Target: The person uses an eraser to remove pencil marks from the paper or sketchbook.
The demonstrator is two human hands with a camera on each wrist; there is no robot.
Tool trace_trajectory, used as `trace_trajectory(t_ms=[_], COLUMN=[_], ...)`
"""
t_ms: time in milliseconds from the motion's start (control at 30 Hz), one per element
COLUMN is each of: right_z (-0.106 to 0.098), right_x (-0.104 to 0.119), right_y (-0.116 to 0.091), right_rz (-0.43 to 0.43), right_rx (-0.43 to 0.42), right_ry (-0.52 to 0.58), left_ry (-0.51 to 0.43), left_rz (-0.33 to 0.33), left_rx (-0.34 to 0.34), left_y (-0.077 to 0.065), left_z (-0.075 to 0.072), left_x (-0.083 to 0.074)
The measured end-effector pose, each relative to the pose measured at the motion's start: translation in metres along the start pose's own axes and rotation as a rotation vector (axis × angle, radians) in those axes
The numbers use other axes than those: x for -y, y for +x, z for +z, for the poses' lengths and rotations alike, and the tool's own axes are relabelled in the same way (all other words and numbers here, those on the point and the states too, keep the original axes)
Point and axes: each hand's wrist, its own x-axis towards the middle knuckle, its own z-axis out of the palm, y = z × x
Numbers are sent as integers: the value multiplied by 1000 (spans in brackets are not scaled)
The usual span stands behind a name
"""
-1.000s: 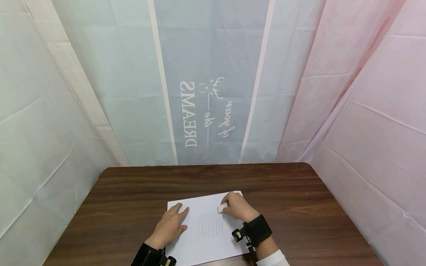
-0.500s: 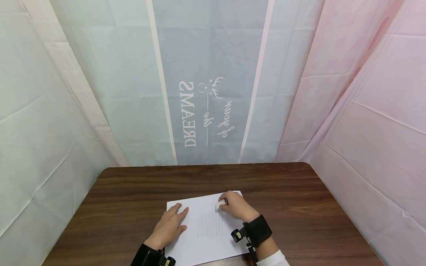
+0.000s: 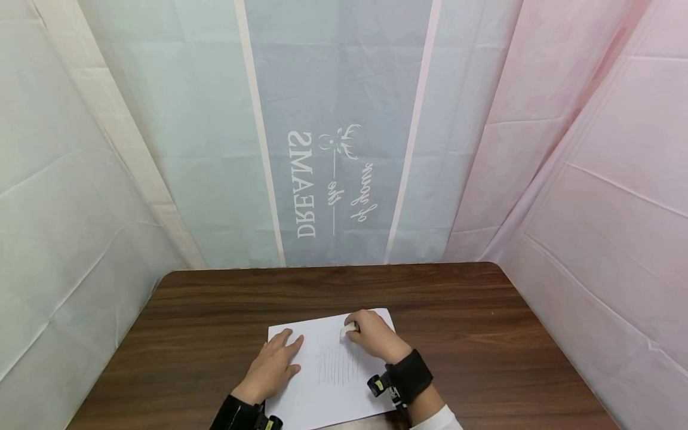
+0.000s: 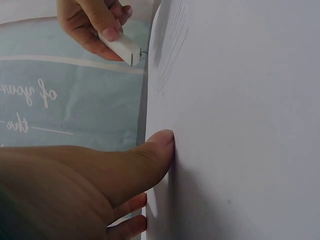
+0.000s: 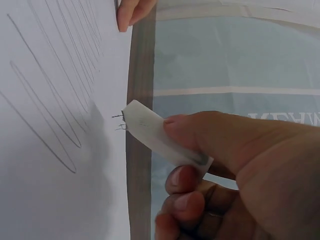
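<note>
A white sheet of paper [image 3: 317,406] lies on the dark wooden table, with rows of thin pencil zigzag lines [image 3: 337,365] near its middle. My left hand [image 3: 270,367] rests spread on the sheet's left side, thumb and fingers touching the paper. Between thumb and fingers my right hand [image 3: 375,338] pinches a white eraser [image 5: 155,132], above the top of the lines. In the right wrist view the eraser's end is at the paper, darkened along its edge, with small dark crumbs [image 5: 119,122] beside it.
The wooden table [image 3: 226,304] extends around the sheet on all sides seen. Behind it hangs a pale blue curtain [image 3: 226,149] with mirrored lettering; a whitish one [image 3: 80,239] and a pinkish one [image 3: 602,227] flank the table. Both wrists wear black camera straps [image 3: 409,376].
My right hand has slid leftward across the upper part of the sheet with the eraser in its grip. The left hand stays in place on the paper.
</note>
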Motion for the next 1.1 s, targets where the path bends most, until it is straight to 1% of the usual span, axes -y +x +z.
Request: trace_trajectory(t_ms=[400,600,700,833,1100], right_z=[14,18,19,22,30], right_x=[10,11,11,12,19], right_y=[3,3,5,7,11], right_rz=[22,6,-3,-15,-50], right_rx=[-5,-13,-22,-25,-35], right_ry=[22,14,3,2,-19], left_ry=[4,16,13,9,-4], left_rz=[1,22,19,13,21], left_rx=[-1,-7,-4,1,2], left_y=[-1,0,0,1,2], left_z=[3,7,7,6,0], left_x=[1,3,4,4,4])
